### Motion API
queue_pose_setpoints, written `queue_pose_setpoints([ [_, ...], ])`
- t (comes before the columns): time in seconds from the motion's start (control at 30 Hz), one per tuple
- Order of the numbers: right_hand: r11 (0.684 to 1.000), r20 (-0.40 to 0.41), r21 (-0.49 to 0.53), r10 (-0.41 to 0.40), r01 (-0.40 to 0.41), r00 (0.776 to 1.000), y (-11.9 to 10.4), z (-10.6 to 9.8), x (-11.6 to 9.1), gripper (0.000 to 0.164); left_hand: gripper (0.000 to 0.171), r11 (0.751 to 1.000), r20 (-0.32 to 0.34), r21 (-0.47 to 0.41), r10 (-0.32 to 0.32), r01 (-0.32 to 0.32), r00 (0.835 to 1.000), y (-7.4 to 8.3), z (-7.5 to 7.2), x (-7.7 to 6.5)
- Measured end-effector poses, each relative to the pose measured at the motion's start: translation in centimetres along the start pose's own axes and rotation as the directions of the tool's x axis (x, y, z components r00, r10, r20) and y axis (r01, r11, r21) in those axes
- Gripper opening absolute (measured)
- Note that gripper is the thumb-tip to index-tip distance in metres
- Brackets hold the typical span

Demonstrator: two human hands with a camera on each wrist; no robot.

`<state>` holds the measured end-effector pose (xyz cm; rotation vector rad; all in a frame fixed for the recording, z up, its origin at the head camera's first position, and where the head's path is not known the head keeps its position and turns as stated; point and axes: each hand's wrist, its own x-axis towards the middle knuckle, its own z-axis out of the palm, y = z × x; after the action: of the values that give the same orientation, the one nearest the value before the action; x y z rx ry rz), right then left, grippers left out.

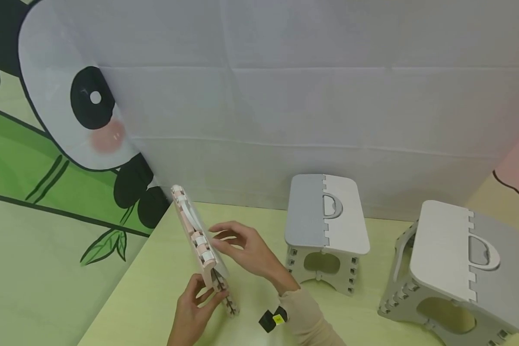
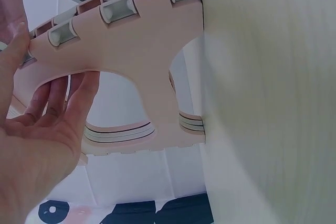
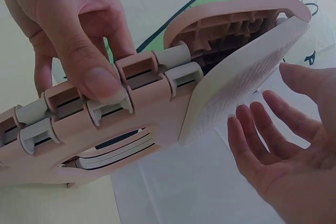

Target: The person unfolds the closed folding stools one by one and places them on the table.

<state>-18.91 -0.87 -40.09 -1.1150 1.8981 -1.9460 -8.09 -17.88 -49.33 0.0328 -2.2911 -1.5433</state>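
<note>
A pink and white folding step stool (image 1: 190,226) stands on edge, nearly folded flat, at the left of the table. My left hand (image 1: 192,310) grips its lower part. In the right wrist view, the left thumb (image 3: 102,83) presses on the hinge knuckles; the left wrist view shows fingers (image 2: 79,95) reaching through the leg panel's cut-out. The stool's white top panel (image 3: 247,66) is tilted slightly away from the pink one (image 3: 226,17). Beside the white panel is my right hand (image 1: 246,252), its fingers loosely bent and nothing held; fingertip contact is hard to tell.
Two grey and white folding stools stand unfolded on the pale table (image 1: 142,298): a smaller one (image 1: 307,211) at the back centre and a larger one (image 1: 441,240) at the right. Behind them hangs a white cloth (image 1: 259,105) with a cartoon print at its left.
</note>
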Motion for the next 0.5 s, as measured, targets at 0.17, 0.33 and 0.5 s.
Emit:
queue_pose_setpoints([
  [0.17, 1.0, 0.007, 0.008, 0.029, -0.029, 1.0, 0.5, -0.1, -0.5, 0.033, 0.043, 1.0, 0.001, 0.009, -0.015, 0.015, 1.0, 0.0, 0.0, 0.0],
  [0.33, 0.999, 0.012, 0.019, 0.05, -0.05, 0.999, 1.1, 0.0, -0.9, 0.033, 0.042, 0.999, 0.0, 0.013, -0.03, 0.03, 1.0, 0.1, 0.0, -0.1],
  [0.5, 0.997, 0.021, 0.04, 0.065, -0.066, 0.998, 1.7, -0.1, -1.3, 0.035, 0.043, 1.0, -0.004, -0.003, -0.019, 0.019, 1.0, -0.1, 0.1, 0.0],
])
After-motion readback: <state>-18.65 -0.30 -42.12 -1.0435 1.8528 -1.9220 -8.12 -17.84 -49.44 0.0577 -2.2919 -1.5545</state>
